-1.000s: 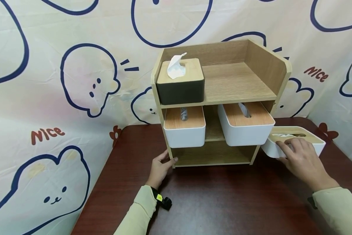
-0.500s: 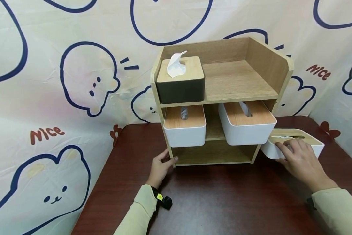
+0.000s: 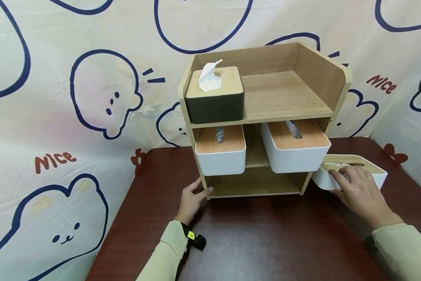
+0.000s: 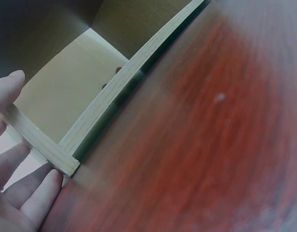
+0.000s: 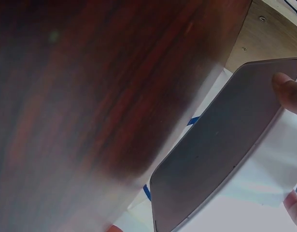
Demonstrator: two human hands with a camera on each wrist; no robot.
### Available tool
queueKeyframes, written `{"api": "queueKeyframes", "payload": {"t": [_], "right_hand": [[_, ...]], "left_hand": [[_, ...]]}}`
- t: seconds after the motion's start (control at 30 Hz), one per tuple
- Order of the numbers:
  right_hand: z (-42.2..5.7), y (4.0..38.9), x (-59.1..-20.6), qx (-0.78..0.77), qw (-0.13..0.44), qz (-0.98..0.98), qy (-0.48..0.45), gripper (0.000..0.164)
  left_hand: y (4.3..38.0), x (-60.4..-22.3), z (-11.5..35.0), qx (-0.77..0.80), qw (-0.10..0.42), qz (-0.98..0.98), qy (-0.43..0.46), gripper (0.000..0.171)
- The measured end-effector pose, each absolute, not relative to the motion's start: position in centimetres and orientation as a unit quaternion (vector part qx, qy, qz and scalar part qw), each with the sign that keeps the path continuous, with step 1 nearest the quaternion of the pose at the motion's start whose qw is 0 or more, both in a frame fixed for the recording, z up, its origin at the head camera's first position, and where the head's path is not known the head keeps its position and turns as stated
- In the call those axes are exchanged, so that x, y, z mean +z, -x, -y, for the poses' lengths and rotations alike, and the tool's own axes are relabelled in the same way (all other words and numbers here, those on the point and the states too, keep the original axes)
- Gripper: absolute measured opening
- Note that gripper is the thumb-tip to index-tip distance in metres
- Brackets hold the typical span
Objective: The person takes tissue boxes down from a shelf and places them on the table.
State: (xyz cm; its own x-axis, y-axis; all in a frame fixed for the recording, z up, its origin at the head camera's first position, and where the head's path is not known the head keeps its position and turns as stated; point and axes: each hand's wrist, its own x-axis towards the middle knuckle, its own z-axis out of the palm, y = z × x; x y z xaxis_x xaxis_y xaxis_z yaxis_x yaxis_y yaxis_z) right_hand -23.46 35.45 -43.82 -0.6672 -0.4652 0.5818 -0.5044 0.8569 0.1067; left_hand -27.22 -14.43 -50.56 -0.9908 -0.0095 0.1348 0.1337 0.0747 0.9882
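Note:
My left hand [image 3: 192, 202] grips the lower front edge of the side panel [image 4: 39, 140] of a light wooden desk shelf [image 3: 284, 93], thumb on the inner side and fingers outside. On the right, my right hand [image 3: 361, 193] holds a white tissue box [image 3: 379, 177] with a wooden lid, just beside the shelf's right side. Its flat underside [image 5: 225, 130] shows in the right wrist view, raised off the table, with the thumb [image 5: 288, 92] at one end. Two more white tissue boxes, a left one [image 3: 221, 164] and a right one [image 3: 299, 160], jut forward from the middle shelf.
A black tissue box [image 3: 215, 109] with a wooden lid and a tissue sticking out stands on the top shelf at the left. The bottom compartment [image 3: 252, 185] is below the two white boxes. A dark red-brown table [image 3: 266, 242] lies underneath, with a cartoon-printed cloth [image 3: 108, 164] behind.
The tissue box in my right hand has sunk slightly and shifted a little left. My left hand keeps its grip on the shelf. The head view has shifted slightly.

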Motion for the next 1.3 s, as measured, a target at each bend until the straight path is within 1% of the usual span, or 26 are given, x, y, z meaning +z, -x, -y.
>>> {"api": "queueKeyframes", "payload": {"t": [0.37, 0.6, 0.73, 0.8, 0.9, 0.93, 1.03, 1.07, 1.17, 1.3], "right_hand": [[-35.75, 23.54, -43.94, 0.036, 0.301, 0.916, -0.265, 0.084], [-35.83, 23.49, -43.79, 0.038, 0.294, 0.918, -0.263, 0.085], [-35.86, 23.67, -43.9, 0.035, 0.292, 0.916, -0.272, 0.084], [-35.84, 23.82, -43.96, 0.031, 0.288, 0.915, -0.28, 0.082], [-35.7, 23.99, -43.84, 0.02, 0.279, 0.916, -0.288, 0.071], [-35.66, 24.03, -43.79, 0.016, 0.276, 0.916, -0.29, 0.072], [-35.49, 24.09, -43.67, 0.002, 0.272, 0.918, -0.289, 0.088], [-35.46, 24.12, -43.68, -0.002, 0.274, 0.917, -0.289, 0.09], [-35.4, 24.19, -43.84, -0.01, 0.278, 0.915, -0.292, 0.088], [-35.36, 24.4, -44.21, -0.018, 0.279, 0.913, -0.297, 0.081]], "left_hand": [[27.25, -50.52, 14.39, -0.682, 0.049, 0.729, 0.037, 0.061], [27.29, -50.52, 14.33, -0.679, 0.056, 0.731, 0.037, 0.062], [27.26, -50.45, 14.35, -0.681, 0.048, 0.73, 0.035, 0.062], [27.31, -50.38, 14.38, -0.681, 0.044, 0.73, 0.031, 0.061], [27.46, -50.25, 14.46, -0.679, 0.042, 0.732, 0.029, 0.06], [27.52, -50.17, 14.49, -0.678, 0.042, 0.734, 0.029, 0.06], [27.59, -49.93, 14.51, -0.671, 0.039, 0.739, 0.03, 0.06], [27.58, -49.87, 14.51, -0.671, 0.037, 0.74, 0.029, 0.061], [27.39, -49.84, 14.49, -0.673, 0.028, 0.739, 0.025, 0.062], [27.12, -50.11, 14.49, -0.675, 0.031, 0.737, 0.025, 0.064]]}}
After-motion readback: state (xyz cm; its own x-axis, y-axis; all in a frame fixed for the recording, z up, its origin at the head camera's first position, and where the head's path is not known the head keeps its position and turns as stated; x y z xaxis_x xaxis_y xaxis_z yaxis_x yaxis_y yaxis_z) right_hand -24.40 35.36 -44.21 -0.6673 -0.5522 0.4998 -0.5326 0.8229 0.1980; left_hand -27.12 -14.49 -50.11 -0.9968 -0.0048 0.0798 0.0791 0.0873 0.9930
